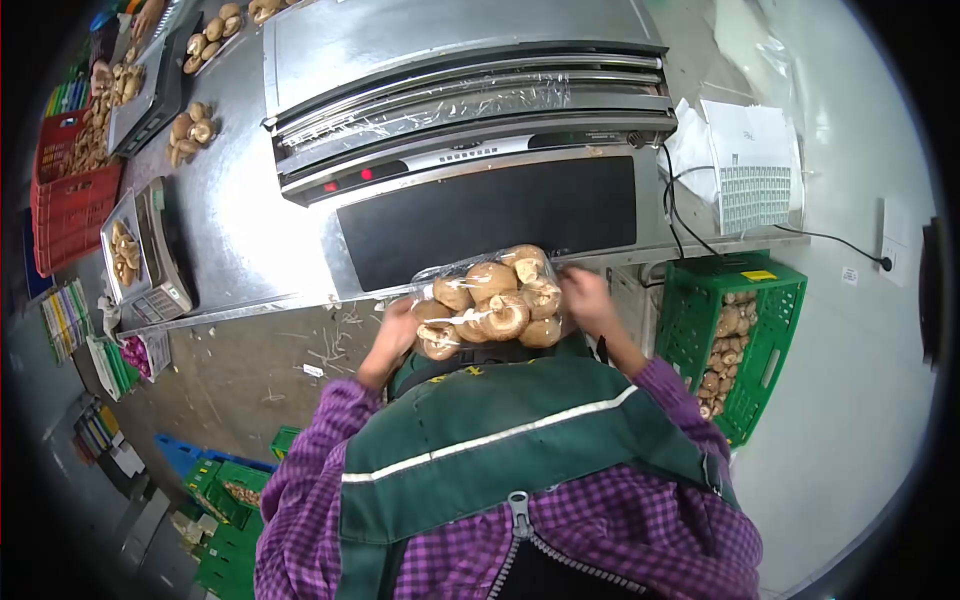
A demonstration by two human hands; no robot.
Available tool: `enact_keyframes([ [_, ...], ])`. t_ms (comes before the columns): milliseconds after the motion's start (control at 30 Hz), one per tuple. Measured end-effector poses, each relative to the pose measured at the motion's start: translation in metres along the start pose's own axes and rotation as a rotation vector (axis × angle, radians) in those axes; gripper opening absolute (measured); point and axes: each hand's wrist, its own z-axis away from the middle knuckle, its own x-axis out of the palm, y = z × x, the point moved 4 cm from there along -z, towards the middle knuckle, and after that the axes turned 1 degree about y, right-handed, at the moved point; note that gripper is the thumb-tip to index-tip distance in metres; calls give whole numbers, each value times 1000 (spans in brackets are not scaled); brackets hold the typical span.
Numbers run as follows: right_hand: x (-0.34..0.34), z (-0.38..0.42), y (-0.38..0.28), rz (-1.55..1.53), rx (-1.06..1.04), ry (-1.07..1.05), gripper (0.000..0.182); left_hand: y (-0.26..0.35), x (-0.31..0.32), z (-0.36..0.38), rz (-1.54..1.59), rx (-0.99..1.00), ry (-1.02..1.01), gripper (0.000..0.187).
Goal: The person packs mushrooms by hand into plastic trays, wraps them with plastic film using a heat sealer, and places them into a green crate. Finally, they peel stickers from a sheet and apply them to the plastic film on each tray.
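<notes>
A clear-wrapped pack of brown mushrooms point(490, 303) is held in front of my apron, close to the front edge of the metal table. My left hand point(396, 335) grips its left end, and my right hand point(592, 303) grips its right end. The fingers of both hands are partly hidden by the pack and its film. Just beyond the pack lies a black mat point(490, 215), and behind that is the wrapping machine point(470, 110) with film across its bars and two red lights.
Left on the metal table point(245, 235) are a scale point(165, 255) with mushrooms and loose mushrooms point(190, 132). A red crate point(80, 215) stands far left, near another person's hand point(148, 18). At right are a green mushroom crate point(785, 330), papers point(750, 170) and cables.
</notes>
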Motion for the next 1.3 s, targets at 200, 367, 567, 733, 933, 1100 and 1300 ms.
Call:
enact_keyframes([
  [200, 44, 25, -84, -1170, 53, -534, 42, 94, 106, 67, 273, 523, -543, 21],
  [367, 27, 32, -119, -1360, -81, -705, 46, 92, 76, 74, 354, 529, -370, 32],
  [567, 0, 33, -142, -1535, -156, -675, 52, 124, 79, 128, -14, 435, -444, 42],
  [733, -91, 45, -111, -1005, -247, -57, 57, 149, 137, 83, 284, 316, -400, 37],
  [933, -241, -44, -48, -1022, -325, 413, 45, 210, 171, 73, 86, 636, -555, 49],
  [1100, -333, -188, 17, -998, -193, 541, 42, 240, 67, 37, 253, 780, -45, 35],
  [1300, -359, -307, -15, -63, -51, 757, 50, 234, -125, -4, 324, 851, 525, 27],
])
